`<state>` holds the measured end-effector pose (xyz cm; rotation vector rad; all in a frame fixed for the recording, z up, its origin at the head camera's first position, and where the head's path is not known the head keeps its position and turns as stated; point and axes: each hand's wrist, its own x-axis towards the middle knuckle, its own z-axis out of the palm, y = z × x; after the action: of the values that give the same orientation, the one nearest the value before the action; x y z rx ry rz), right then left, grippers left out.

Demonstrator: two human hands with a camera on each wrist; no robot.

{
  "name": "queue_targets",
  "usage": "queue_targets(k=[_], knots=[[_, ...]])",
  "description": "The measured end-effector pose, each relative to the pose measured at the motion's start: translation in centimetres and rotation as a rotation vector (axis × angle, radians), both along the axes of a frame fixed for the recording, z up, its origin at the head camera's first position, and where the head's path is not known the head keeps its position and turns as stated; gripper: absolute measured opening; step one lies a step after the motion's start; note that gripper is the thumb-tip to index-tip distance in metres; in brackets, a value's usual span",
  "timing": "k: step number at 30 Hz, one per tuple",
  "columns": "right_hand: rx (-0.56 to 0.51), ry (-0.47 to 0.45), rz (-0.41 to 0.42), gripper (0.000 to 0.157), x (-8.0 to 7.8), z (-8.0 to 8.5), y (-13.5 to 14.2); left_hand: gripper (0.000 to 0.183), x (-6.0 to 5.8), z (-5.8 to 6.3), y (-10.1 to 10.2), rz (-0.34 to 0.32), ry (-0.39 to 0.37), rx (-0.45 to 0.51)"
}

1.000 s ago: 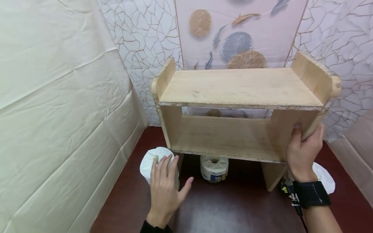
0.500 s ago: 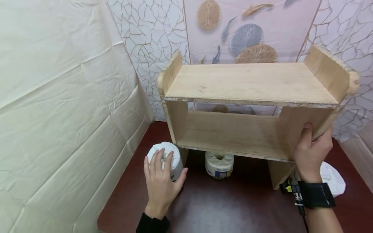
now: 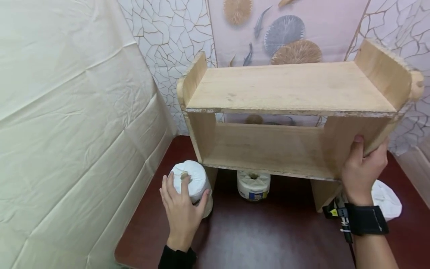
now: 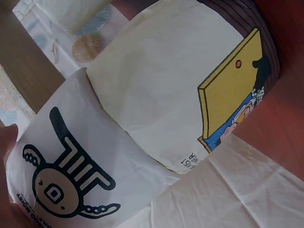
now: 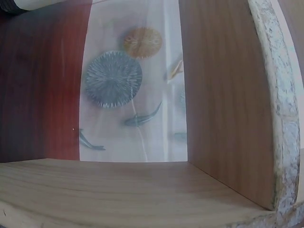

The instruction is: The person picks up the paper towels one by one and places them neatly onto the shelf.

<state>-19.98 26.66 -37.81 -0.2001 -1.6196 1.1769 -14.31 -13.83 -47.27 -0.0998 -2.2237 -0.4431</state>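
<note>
Clasped the upper roll (image 3: 197, 177) in the left hand (image 3: 182, 213), atop a lower roll (image 4: 156, 80) toward the left edge of the table (image 3: 268, 239); gripped the wooden shelf (image 3: 268, 145) in the right hand (image 3: 363, 177). Apparently was securing hold; probably needed a level lift next.

Right hand (image 3: 364, 175) partly hidden by shelf (image 3: 289, 87), print unreadable on middle roll (image 3: 252, 186) (too small)

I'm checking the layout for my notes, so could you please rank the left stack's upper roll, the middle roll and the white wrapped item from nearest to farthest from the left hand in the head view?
1. Upper roll: in the left hand.
2. Middle roll: to that hand's right, below the wooden shelf.
3. White wrapped item: far right, beyond the black wristband.
</note>
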Motion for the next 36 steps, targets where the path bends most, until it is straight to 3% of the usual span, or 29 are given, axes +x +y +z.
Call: queue_targets(k=[14,19,27,36], knots=[[0.012,0.045,-0.010,0.040,-0.8,-0.8,0.8,0.048,0.0,-0.1,-0.4,-0.013,0.066,0.088],[0.020,0.042,-0.010,0.039,-1.0,-0.8,1.0,0.047,0.0,-0.2,-0.4,-0.029,0.051,0.139],[-0.010,0.043,-0.013,0.037,-0.9,-0.6,0.8,0.046,-0.2,0.1,-0.5,-0.054,-0.015,0.142],[0.000,0.051,0.010,0.038,-1.4,-1.1,1.2,0.049,-0.2,0.1,-1.9,-0.119,-0.018,0.199]])
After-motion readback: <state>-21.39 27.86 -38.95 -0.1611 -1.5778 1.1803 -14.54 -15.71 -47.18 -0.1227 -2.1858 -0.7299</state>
